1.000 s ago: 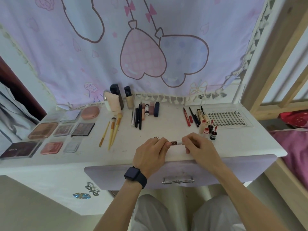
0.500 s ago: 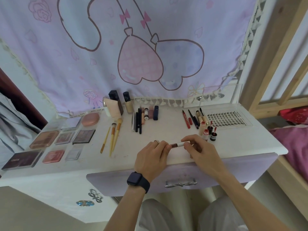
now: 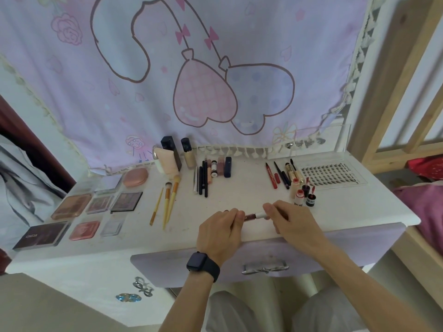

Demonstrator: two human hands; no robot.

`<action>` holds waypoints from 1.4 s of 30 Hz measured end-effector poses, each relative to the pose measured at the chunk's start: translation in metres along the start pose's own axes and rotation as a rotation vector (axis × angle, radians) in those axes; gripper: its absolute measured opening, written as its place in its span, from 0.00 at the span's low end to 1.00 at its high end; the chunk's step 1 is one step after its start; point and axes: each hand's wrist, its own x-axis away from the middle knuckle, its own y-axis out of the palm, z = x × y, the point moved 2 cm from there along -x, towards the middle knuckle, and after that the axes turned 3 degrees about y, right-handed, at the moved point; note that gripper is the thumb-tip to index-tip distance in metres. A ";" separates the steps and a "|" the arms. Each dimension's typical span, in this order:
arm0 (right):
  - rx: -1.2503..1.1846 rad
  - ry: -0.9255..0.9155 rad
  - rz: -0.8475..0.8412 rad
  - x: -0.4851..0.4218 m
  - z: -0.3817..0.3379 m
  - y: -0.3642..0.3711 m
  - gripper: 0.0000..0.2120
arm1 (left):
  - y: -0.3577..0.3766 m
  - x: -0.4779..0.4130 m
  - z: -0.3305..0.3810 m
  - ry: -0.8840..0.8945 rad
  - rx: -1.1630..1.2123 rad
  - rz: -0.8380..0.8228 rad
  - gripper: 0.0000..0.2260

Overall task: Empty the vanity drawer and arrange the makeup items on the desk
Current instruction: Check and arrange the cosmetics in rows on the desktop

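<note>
Pinched at its two ends, a small lip gloss tube (image 3: 254,215) is held level just above the front edge of the white desk (image 3: 239,195). Its dark end is gripped by the fingertips of the left hand (image 3: 220,227), its white end by the thumb and fingers of the right hand (image 3: 296,224). Whether the cap is seated or partly drawn cannot be told, since both ends are covered by fingers. A black smartwatch (image 3: 202,265) is worn on the left wrist. Below the hands the lilac drawer (image 3: 167,264) is seen with its bow-shaped handle (image 3: 265,269). On the desk, eyeshadow palettes (image 3: 124,201) are laid out at the left, with three brushes (image 3: 167,202) beside them. A row of pencils (image 3: 202,179) is set in the middle, and small red-capped bottles (image 3: 299,195) stand near a tray of false lashes (image 3: 328,174) at the right.
</note>
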 end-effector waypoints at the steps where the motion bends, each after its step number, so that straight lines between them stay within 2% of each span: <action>1: 0.006 -0.001 -0.010 0.000 0.000 -0.001 0.14 | 0.000 0.000 0.000 -0.002 0.000 -0.007 0.18; 4: -0.053 -0.015 -0.026 0.003 0.004 -0.002 0.05 | 0.000 0.001 0.000 -0.018 -0.005 -0.043 0.21; 8: -0.108 -0.066 0.065 0.009 0.004 -0.004 0.09 | -0.003 -0.001 0.001 -0.053 0.027 -0.024 0.20; 22: -0.170 -0.057 0.232 0.031 0.002 -0.019 0.06 | -0.003 0.001 0.000 -0.052 0.113 0.004 0.18; 37: -0.160 -0.011 0.304 0.038 0.010 -0.037 0.08 | -0.003 0.001 -0.002 -0.065 0.173 0.035 0.18; 42: -0.234 0.020 0.373 0.039 0.012 -0.048 0.10 | -0.003 0.000 -0.005 -0.140 0.269 0.083 0.19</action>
